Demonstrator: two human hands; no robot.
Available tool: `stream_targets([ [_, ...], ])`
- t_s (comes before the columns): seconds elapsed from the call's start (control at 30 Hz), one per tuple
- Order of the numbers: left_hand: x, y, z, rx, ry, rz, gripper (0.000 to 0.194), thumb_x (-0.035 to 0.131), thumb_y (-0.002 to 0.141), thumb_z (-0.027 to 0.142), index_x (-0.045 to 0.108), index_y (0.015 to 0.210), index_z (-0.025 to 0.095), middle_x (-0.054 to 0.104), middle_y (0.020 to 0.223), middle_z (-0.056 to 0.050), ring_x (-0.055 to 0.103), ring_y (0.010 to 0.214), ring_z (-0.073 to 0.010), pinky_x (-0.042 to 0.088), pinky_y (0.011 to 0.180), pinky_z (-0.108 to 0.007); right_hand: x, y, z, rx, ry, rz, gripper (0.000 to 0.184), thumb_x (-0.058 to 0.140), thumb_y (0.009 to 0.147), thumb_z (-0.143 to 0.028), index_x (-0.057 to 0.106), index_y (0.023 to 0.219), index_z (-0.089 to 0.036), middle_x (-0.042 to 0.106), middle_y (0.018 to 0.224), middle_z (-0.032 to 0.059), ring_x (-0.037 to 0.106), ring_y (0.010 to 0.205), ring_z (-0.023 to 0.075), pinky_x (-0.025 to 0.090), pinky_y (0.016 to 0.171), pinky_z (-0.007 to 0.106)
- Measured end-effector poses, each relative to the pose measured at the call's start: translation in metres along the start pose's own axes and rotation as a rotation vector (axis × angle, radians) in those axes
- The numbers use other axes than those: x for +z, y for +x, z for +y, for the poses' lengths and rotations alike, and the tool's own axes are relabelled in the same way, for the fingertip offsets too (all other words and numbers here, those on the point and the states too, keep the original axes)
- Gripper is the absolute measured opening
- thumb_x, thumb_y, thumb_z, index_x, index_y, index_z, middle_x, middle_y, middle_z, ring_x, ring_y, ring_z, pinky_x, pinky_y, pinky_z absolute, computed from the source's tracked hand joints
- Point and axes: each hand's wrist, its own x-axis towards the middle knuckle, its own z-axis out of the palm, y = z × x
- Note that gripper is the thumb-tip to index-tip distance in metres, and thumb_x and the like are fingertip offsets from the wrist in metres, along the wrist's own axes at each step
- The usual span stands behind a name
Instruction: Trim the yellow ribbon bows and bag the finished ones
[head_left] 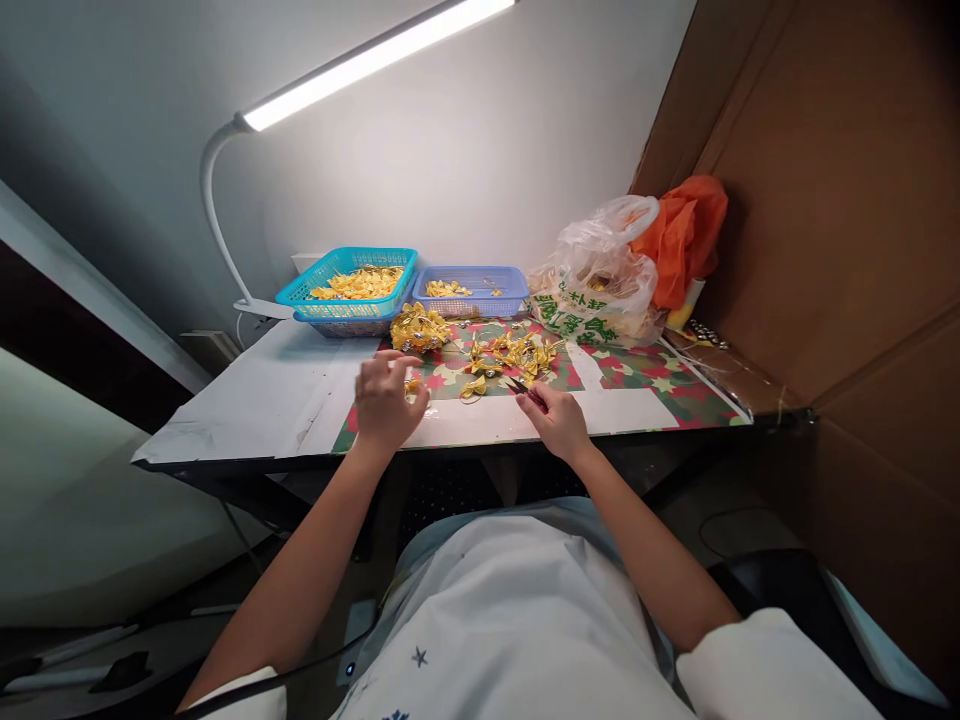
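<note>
My left hand hovers at the mat's left side with fingers apart and curved. Just beyond its fingertips a small yellow ribbon bow shows partly; the hand hides the rest. My right hand is closed around small thread snips, their dark pointed tip aimed left. Between the hands lies a single yellow bow with a loop. Just beyond the snips is a loose pile of yellow bows. A bigger bunch of yellow bows sits beyond my left hand.
A turquoise basket and a purple basket hold yellow bows at the back. A printed plastic bag and an orange bag stand at right. A lit desk lamp arches overhead. Cardboard walls the right side.
</note>
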Motion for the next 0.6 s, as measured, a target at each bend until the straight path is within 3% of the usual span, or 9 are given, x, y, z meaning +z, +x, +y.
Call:
stream_targets([
  [0.13,0.023,0.011,0.018,0.128,-0.080,-0.388,0.009,0.065,0.076,0.023,0.068,0.085,0.023,0.066,0.092,-0.008,0.057,0.091,-0.0297,0.041,0.082,-0.040,0.000,0.001,0.000,0.018,0.023,0.003,0.042,0.042,0.089,-0.058,0.040,0.066,-0.023,0.044,0.054,-0.0028,0.044,0.053,0.0140,0.026,0.053,0.025],
  [0.2,0.032,0.018,0.021,0.120,-0.069,-0.481,0.005,0.067,0.074,0.025,0.069,0.078,0.022,0.068,0.089,-0.009,0.058,0.087,-0.0297,0.042,0.076,-0.038,-0.001,0.003,0.000,0.030,0.033,-0.008,0.043,0.039,0.090,-0.059,0.040,0.067,-0.023,0.043,0.054,-0.0028,0.044,0.053,0.0147,0.026,0.053,0.025],
  [0.4,0.041,0.011,0.031,0.025,-0.227,-0.481,0.012,0.069,0.074,0.028,0.071,0.064,0.021,0.064,0.064,-0.003,0.052,0.060,-0.0181,0.039,0.062,-0.030,-0.001,0.003,-0.002,-0.072,0.053,-0.119,0.036,0.038,0.093,-0.052,0.045,0.074,-0.022,0.049,0.061,-0.0021,0.046,0.059,0.0150,0.028,0.057,0.025],
  [0.6,0.041,-0.016,0.044,-0.297,-0.635,-0.552,0.033,0.071,0.070,0.048,0.074,0.073,0.015,0.062,0.057,0.000,0.045,0.050,-0.0108,0.032,0.048,-0.023,-0.001,0.000,-0.004,-0.153,0.007,-0.220,0.033,0.042,0.094,-0.047,0.046,0.073,-0.021,0.049,0.063,-0.0024,0.046,0.060,0.0139,0.028,0.058,0.024],
])
